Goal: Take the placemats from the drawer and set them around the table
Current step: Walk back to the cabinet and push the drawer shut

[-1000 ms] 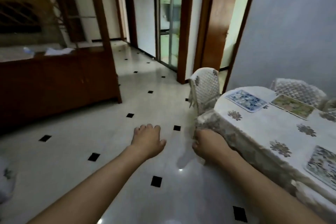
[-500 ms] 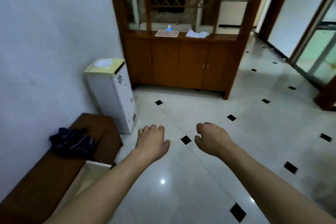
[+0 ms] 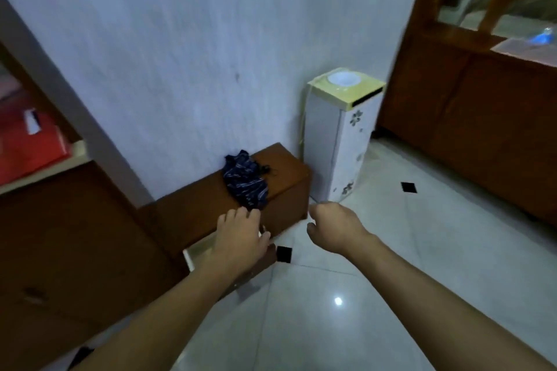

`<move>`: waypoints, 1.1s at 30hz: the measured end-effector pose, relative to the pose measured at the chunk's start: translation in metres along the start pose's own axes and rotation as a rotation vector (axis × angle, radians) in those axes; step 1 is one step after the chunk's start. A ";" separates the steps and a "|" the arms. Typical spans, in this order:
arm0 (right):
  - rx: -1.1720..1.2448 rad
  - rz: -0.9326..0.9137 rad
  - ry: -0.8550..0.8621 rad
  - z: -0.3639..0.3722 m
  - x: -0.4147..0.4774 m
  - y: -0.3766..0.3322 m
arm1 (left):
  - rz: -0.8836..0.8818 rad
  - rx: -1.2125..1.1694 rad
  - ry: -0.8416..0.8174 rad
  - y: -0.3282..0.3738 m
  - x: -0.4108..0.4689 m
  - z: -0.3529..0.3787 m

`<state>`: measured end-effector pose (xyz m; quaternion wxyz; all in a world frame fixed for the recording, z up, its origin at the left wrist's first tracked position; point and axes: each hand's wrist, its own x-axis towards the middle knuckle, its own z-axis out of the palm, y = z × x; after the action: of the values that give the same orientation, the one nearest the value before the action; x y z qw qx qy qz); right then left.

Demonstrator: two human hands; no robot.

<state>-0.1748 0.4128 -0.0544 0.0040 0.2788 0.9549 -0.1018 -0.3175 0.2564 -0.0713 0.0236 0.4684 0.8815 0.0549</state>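
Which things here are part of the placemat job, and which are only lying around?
Part of the job:
open drawer
left hand
right hand

Only lying around:
dark cloth on the low cabinet
white box-shaped unit
red item

Dim, bluish indoor light. A small overhead lamp glare spot on the glossy floor [image 3: 338, 300]. Motion blur softens the whole frame, strongest at the left edge; wide-angle distortion bends the wall [image 3: 180, 39] and cabinet [image 3: 482, 129] lines.
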 end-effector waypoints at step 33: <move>0.212 -0.519 -0.372 0.377 0.319 -0.082 | -0.569 -0.067 -0.182 -0.242 0.090 0.324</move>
<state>-0.5065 0.4408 -0.4282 0.1232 0.0020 0.9611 -0.2472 -0.5367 0.2205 -0.4210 0.1323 0.2046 0.9693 0.0328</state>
